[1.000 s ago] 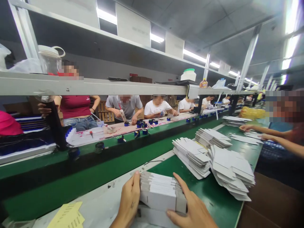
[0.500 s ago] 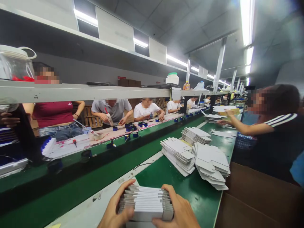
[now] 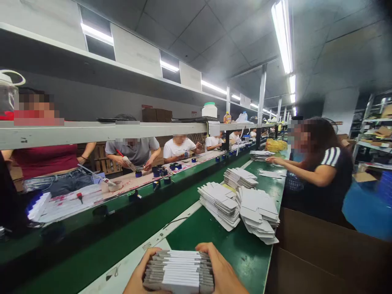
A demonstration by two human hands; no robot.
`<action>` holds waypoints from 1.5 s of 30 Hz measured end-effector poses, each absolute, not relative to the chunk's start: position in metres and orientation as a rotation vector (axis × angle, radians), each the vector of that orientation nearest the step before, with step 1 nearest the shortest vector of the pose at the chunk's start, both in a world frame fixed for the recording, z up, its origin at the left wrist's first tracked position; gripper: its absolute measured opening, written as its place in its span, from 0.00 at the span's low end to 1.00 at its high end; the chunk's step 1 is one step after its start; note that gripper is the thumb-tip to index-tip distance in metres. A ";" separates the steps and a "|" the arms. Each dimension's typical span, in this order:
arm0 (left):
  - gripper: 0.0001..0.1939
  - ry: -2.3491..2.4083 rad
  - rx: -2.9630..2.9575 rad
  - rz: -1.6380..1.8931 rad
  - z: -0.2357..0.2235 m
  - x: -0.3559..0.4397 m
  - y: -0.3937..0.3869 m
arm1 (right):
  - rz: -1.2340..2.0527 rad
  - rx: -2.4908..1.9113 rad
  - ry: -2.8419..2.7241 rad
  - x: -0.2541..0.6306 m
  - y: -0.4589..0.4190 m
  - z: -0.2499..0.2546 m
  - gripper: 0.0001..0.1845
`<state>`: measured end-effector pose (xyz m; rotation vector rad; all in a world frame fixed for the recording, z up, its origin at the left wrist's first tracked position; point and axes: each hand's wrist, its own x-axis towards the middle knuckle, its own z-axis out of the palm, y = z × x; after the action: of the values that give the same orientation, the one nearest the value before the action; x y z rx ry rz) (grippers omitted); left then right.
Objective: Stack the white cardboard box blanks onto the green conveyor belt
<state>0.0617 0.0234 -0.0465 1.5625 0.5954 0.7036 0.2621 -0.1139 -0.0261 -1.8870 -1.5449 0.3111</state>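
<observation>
Low in the view, a thick stack of folded white cardboard boxes [image 3: 180, 269] lies between my palms, its layered edges towards me. My left hand [image 3: 141, 272] wraps its left end and my right hand [image 3: 221, 270] clasps the right end, both closed on it. The lower parts of both hands run out of the frame. Beyond my hands, on the green worktop [image 3: 196, 232], lie several piles of flat white cartons: a left pile [image 3: 219, 204], a right pile [image 3: 259, 212] and one behind [image 3: 240, 178].
A green conveyor belt [image 3: 122, 228] runs along the left, with dark blue round parts [image 3: 157, 171] near its far side. Several people sit or stand across it. On the right, a co-worker in a black top [image 3: 318, 179] reaches over the worktop. A brown carton [image 3: 330, 245] stands below.
The camera has turned right, so the scene has shifted left. Both hands still hold the stack. The white sheet that the co-worker on the right was holding up is no longer raised.
</observation>
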 end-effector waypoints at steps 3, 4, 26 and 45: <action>0.33 0.575 1.601 0.632 -0.040 0.059 0.021 | 0.340 -1.821 -1.746 0.270 -0.120 0.006 0.43; 0.33 0.564 1.610 0.618 -0.038 0.059 0.021 | 0.320 -1.827 -1.839 0.269 -0.120 0.017 0.46; 0.35 0.588 1.671 0.620 -0.035 0.058 0.014 | 0.092 -2.058 -2.075 0.235 -0.097 0.007 0.27; 0.58 0.409 0.967 0.612 -0.013 0.123 -0.022 | 1.045 -1.178 -0.965 0.296 -0.113 0.021 0.26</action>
<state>0.1230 -0.0216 -0.0128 0.9669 0.4086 0.6117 0.2959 -0.1134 0.0208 -1.1783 -0.9647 1.0449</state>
